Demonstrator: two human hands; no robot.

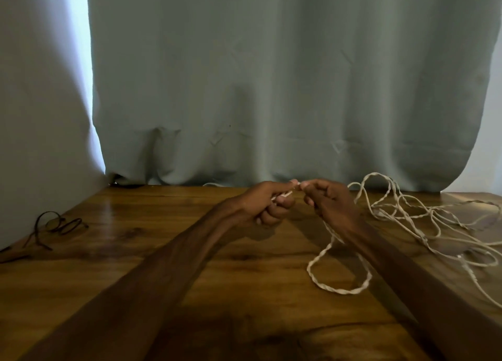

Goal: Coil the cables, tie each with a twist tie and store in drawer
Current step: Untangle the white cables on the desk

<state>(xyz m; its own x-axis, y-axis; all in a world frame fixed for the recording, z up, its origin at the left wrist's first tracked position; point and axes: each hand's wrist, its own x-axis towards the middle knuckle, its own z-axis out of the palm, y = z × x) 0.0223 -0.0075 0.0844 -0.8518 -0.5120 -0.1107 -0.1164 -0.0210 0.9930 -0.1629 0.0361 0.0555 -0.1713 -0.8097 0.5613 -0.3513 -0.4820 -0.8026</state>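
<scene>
A long, pale, off-white cable (345, 292) made of two strands twisted together like thin rope lies in a loose, uncoiled tangle on a glossy wooden table (135, 252) with dark, swirling grain. Most of the tangle spreads to the right of the hands and beyond them, some loops arching up off the wood, and one large open loop lies nearer the person, under the right forearm. Two bare forearms reach forward over the table and the hands meet, almost touching, above its far part. The left hand (269, 206) has its fingers curled inward and pinches a short stretch of the cable's end between thumb and forefinger. The right hand (331, 203) faces it, fingers also curled, pinching the same stretch just beside the left fingertips, while the cable trails down from under its palm to the table. Well to the left of the hands, near the table's edge, lies a thin dark cord (68, 226) in small loops; blur hides its detail. Just behind the hands hangs a soft, creased grey-blue curtain (271, 75), its hem resting on the table's back edge.
</scene>
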